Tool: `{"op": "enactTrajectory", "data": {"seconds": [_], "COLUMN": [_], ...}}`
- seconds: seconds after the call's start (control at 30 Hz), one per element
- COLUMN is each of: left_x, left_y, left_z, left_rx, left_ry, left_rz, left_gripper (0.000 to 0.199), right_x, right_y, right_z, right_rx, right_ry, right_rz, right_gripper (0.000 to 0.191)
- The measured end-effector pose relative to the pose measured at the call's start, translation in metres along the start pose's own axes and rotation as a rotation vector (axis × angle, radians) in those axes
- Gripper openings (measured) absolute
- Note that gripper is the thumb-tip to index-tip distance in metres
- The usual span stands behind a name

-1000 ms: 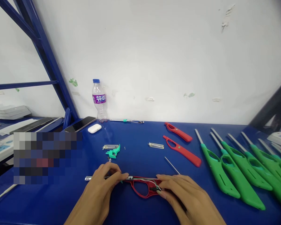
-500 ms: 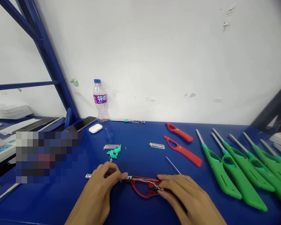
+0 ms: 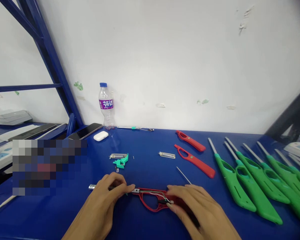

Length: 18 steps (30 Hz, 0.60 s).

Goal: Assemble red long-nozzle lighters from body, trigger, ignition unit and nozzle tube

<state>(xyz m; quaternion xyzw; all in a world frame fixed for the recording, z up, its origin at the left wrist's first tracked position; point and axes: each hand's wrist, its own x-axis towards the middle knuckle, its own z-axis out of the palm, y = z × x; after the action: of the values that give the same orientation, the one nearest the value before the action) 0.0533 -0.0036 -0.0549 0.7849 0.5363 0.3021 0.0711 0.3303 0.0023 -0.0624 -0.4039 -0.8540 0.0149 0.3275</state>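
A red lighter shell half [image 3: 150, 208] lies with its inner side up between my hands, thin wires and a small black part showing inside it. My left hand [image 3: 110, 196] pinches the metal tube [image 3: 92, 187] where it meets the shell's front end. Around the shell's broad rear end, my right hand [image 3: 192, 203] is closed, its thumb and fingertips by the black part [image 3: 163, 201] and the wires. Most of the rear end is hidden under that hand. A thin metal rod [image 3: 183, 175] lies just beyond my right hand.
Green parts [image 3: 121, 162] and a clear fuel tank [image 3: 167, 155] lie beyond my hands. Two red shell halves [image 3: 196, 161] are right of them, then several green lighters [image 3: 240, 186]. A bottle [image 3: 107, 113], white case [image 3: 100, 136] and phone [image 3: 86, 131] stand or lie near the wall.
The metal tube and my left hand have shifted slightly left. Both hands keep their hold on the tube and shell; the whole view has shifted a little.
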Motion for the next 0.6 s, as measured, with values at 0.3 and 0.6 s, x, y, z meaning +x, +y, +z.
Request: {"op": "enactTrajectory", "data": {"seconds": [0.3, 0.6], "left_x": [-0.001, -0.005], "left_y": [-0.006, -0.003], "left_z": [0.011, 0.003], "left_rx": [-0.019, 0.003], "left_ry": [0.115, 0.037], "left_rz": [0.057, 0.007], "left_gripper": [0.033, 0.03], "right_x": [0.045, 0.1], "right_y": [0.01, 0.058], "right_z": [-0.017, 0.003], "right_rx": [-0.159, -0.404], "right_ry": [-0.012, -0.285], "right_rz": [-0.048, -0.15], "right_gripper": [0.031, 0.03]}}
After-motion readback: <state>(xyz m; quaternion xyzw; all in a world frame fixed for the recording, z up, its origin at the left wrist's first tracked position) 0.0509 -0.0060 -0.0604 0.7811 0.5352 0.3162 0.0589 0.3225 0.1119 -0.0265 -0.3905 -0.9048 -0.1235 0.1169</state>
